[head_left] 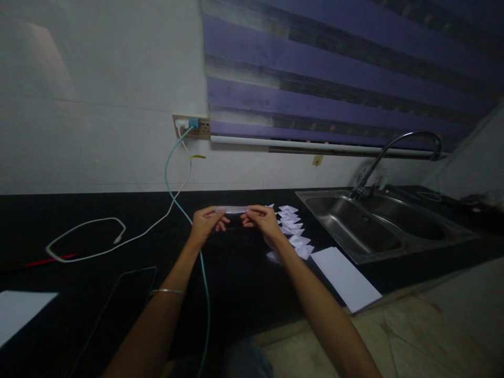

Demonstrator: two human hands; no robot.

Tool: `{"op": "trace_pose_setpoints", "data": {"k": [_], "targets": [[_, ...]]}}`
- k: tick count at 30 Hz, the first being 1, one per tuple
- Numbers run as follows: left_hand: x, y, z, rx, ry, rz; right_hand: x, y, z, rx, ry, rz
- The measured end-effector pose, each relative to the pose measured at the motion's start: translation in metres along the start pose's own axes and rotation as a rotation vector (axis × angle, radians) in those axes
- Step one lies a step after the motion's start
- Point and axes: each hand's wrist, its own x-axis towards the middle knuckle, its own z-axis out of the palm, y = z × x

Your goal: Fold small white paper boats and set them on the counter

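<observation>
A narrow folded strip of white paper point(232, 209) is stretched level between my two hands, raised over the black countertop. My left hand point(205, 220) pinches its left end between thumb and index finger, the other fingers curled loosely below. At the right end, my right hand point(262, 218) grips it in a similar pinch. Just right of my right hand, several folded white paper pieces point(292, 229) lie in an overlapping row, partly hidden by my right wrist. Beyond them rests a stack of flat white paper point(346, 278) near the counter's front edge.
A steel double sink point(354, 226) with a curved faucet point(378, 157) is set in the counter at right. A teal cable point(203, 283) and a white cable point(142, 240) run from the wall outlet point(202, 127). At left lie a dark flat device point(118, 315) and white paper point(23, 312).
</observation>
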Motion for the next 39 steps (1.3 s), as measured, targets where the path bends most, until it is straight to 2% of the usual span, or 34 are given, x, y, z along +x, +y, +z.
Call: {"op": "trace_pose_setpoints", "data": {"k": [8,15,21,31,39], "targets": [[-0.003,0.009,0.003,0.041,-0.02,0.035,-0.001,-0.002,0.0,-0.023,-0.029,-0.022],[-0.004,0.01,0.005,0.084,-0.023,0.039,0.005,0.004,0.002,-0.051,0.044,-0.044],[-0.001,0.004,0.005,0.111,-0.004,0.061,0.008,0.011,0.001,-0.114,0.093,-0.07],[0.002,-0.004,0.005,0.017,0.056,0.039,0.006,0.01,0.002,-0.097,0.065,-0.113],[0.002,-0.004,0.001,0.021,0.025,0.018,0.008,0.013,0.001,-0.127,0.122,-0.109]]}}
